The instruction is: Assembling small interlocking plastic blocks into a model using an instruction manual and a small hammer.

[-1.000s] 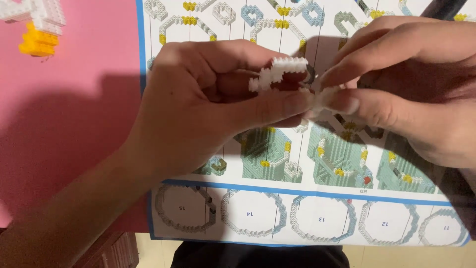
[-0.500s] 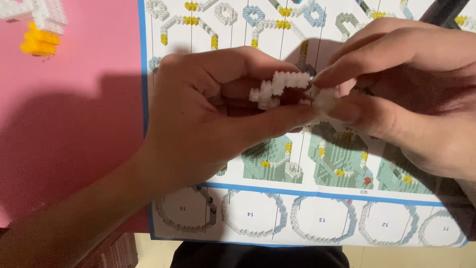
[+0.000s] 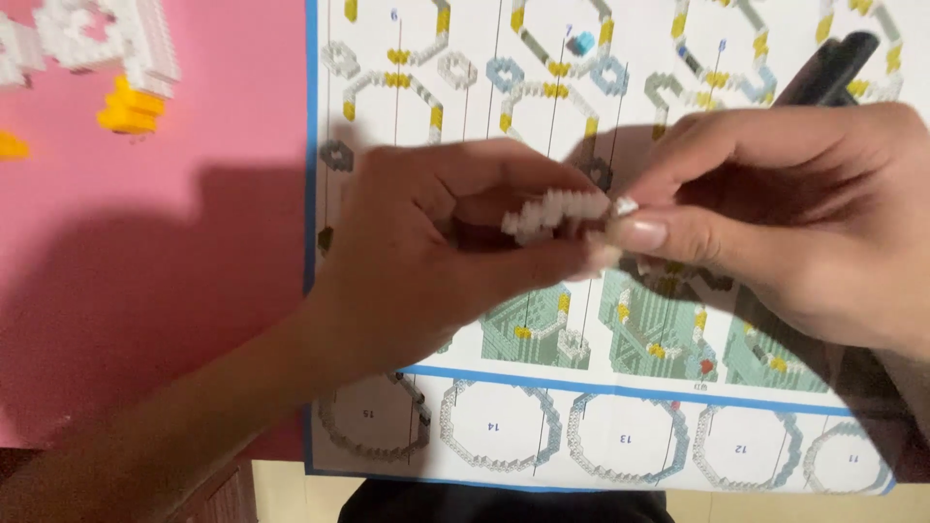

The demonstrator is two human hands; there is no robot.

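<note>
Above a glossy printed instruction sheet point(image 3: 620, 426) on a pink tabletop point(image 3: 145, 291), our left hand point(image 3: 426, 261) pinches a knobbly white curved strip of tiny bricks point(image 3: 552, 213). Our right hand point(image 3: 794, 223) closes thumb and forefinger on one small white brick point(image 3: 625, 205) at the strip's end.

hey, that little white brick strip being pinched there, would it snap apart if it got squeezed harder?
Probably, yes: the white brick strip looks like tiny studded bricks joined end to end, so it may separate. It seems light, since left hand fingertips alone carry it.
</note>
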